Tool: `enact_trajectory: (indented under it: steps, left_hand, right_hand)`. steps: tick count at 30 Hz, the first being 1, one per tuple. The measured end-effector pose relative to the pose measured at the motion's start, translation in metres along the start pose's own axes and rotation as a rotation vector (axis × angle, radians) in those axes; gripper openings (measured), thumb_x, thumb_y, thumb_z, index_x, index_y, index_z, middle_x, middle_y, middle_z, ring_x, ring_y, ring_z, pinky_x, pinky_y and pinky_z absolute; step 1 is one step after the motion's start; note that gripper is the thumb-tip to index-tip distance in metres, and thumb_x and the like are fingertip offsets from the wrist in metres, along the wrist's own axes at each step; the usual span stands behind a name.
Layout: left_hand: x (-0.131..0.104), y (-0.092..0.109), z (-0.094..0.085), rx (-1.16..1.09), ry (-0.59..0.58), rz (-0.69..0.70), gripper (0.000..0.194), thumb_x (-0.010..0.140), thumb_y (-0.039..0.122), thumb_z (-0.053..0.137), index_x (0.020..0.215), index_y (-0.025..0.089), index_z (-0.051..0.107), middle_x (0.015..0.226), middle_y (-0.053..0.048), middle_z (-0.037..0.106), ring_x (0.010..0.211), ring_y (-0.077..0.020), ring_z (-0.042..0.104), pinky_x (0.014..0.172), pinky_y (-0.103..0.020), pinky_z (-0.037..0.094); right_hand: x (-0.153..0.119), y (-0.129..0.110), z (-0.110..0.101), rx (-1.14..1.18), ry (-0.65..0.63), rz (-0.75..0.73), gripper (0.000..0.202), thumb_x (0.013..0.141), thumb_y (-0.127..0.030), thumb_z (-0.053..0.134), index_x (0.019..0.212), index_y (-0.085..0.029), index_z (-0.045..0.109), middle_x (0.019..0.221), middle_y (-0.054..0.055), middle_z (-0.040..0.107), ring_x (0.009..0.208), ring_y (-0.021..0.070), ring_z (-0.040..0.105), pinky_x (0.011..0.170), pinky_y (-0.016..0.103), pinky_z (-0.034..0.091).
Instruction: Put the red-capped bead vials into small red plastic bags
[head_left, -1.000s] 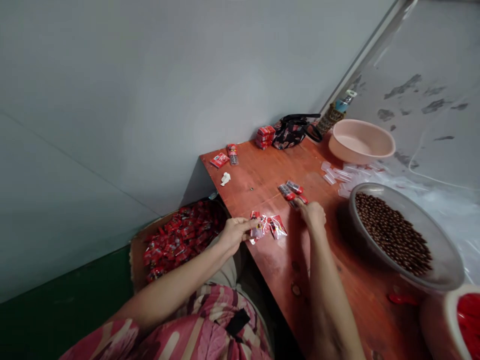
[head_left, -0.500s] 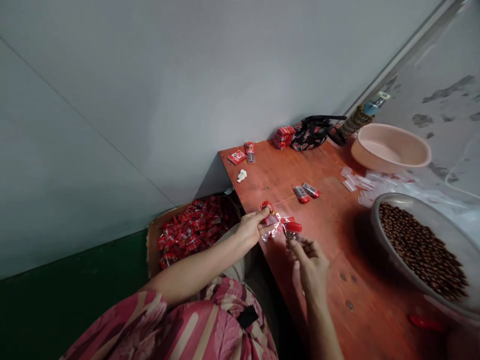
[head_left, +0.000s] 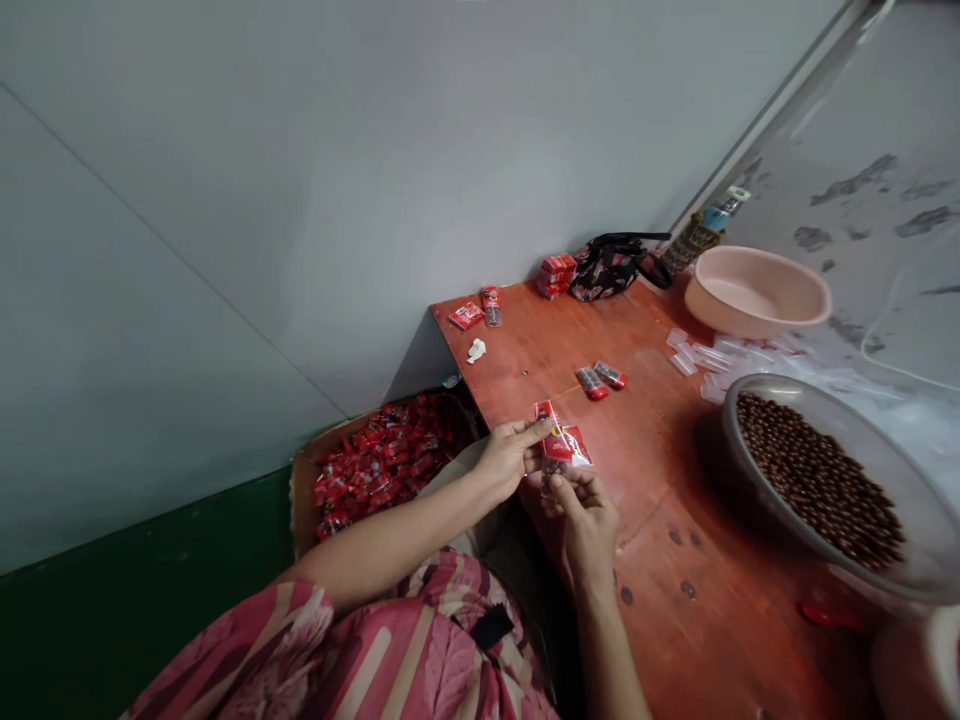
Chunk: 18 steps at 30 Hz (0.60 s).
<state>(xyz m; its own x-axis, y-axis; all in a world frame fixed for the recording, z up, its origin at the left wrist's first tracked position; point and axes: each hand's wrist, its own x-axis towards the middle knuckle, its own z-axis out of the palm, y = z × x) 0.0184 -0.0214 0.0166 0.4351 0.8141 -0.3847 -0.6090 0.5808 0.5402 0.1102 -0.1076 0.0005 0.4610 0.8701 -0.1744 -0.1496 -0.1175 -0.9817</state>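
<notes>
My left hand (head_left: pixel 514 455) pinches a clear and red printed wrapper (head_left: pixel 553 425) above the table's near edge. Close beside it, my right hand (head_left: pixel 585 510) grips the lower end of a small clear container (head_left: pixel 555 480) of dark balls, whose top meets the wrapper. Another red wrapper (head_left: pixel 577 447) lies just behind them. Two red-capped containers (head_left: pixel 592 384) of dark balls rest farther back on the orange table (head_left: pixel 645 440). At right, a large clear bowl (head_left: pixel 817 480) holds many brown balls.
A box of red packets (head_left: pixel 382 465) sits low at left. Along the back are red packs (head_left: pixel 555 275), a dark floral bag (head_left: pixel 607 268) and a pink basin (head_left: pixel 754 295). Clear empty tubes (head_left: pixel 705 360) lie behind the bowl. A scoop-like red object (head_left: pixel 825 614) is at lower right.
My right hand has moved left with the container, bringing it to the wrapper in my left hand. The view has shifted slightly to the right.
</notes>
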Motion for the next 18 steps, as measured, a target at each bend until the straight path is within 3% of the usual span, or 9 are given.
enact_trajectory:
  steps: [9,15,18]
  left_hand:
    - [-0.003,-0.003,-0.003,0.272,-0.065,-0.073,0.038,0.053,0.037,0.078,0.068,0.006,0.062,0.055,-0.003,0.059,0.046,-0.0096,0.053,0.049,-0.022,0.042]
    - [-0.001,0.006,-0.007,0.403,-0.189,-0.153,0.036,0.051,0.036,0.078,0.064,0.006,0.064,0.058,-0.004,0.062,0.049,-0.0105,0.055,0.053,-0.023,0.043]
    - [0.000,0.004,-0.008,0.420,-0.149,-0.126,0.035,0.050,0.035,0.078,0.066,0.006,0.065,0.059,-0.004,0.062,0.050,-0.0104,0.055,0.054,-0.023,0.044]
  right_hand:
    - [0.001,0.010,-0.001,-0.106,0.043,-0.109,0.025,0.070,-0.031,0.067,0.090,-0.018,0.057,0.080,0.002,0.064,0.065,0.0137,0.059,0.051,0.022,0.045]
    - [0.004,0.011,-0.004,0.113,-0.058,0.026,0.022,0.071,-0.034,0.066,0.081,-0.017,0.056,0.056,-0.003,0.058,0.041,0.0091,0.050,0.039,0.020,0.039]
    - [0.003,0.010,-0.002,-0.025,0.045,-0.084,0.023,0.069,-0.032,0.068,0.084,-0.017,0.058,0.071,0.001,0.064,0.057,0.0121,0.058,0.050,0.022,0.045]
